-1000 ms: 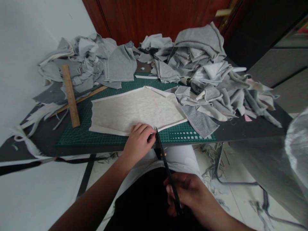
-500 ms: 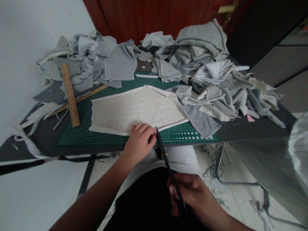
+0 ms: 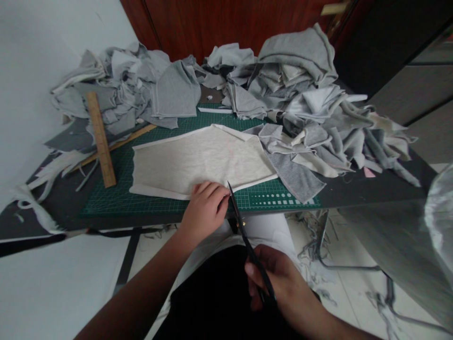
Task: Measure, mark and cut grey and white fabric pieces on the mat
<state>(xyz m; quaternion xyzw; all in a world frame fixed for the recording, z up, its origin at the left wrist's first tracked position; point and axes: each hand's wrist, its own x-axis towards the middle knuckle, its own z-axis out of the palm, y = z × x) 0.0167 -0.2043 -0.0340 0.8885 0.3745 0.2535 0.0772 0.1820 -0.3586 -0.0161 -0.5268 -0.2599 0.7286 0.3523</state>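
A cream knit fabric piece point(image 3: 191, 160) with rolled pale edges lies flat on the green cutting mat point(image 3: 109, 203). At its near edge, my left hand point(image 3: 205, 210) rests with fingers curled and thumb drawn in, pinching the cloth there; the exact grip is partly hidden. My right hand point(image 3: 271, 278) holds black scissors point(image 3: 243, 231) by the handles, below the table edge. Their long blades point up and away, and the tips meet the fabric's near edge just right of my left fingertips.
Grey fabric scraps point(image 3: 130, 89) are heaped at the back left, another scrap pile point(image 3: 311, 108) at the right. A wooden ruler point(image 3: 101, 141) lies left of the cream piece. The table edge point(image 3: 354, 207) runs above my lap, with a translucent plastic bag point(image 3: 417, 245) at right.
The scissors have moved slightly forward, their tips now a little over the fabric's edge, and my right hand has shifted up with them. My left hand stays in place.
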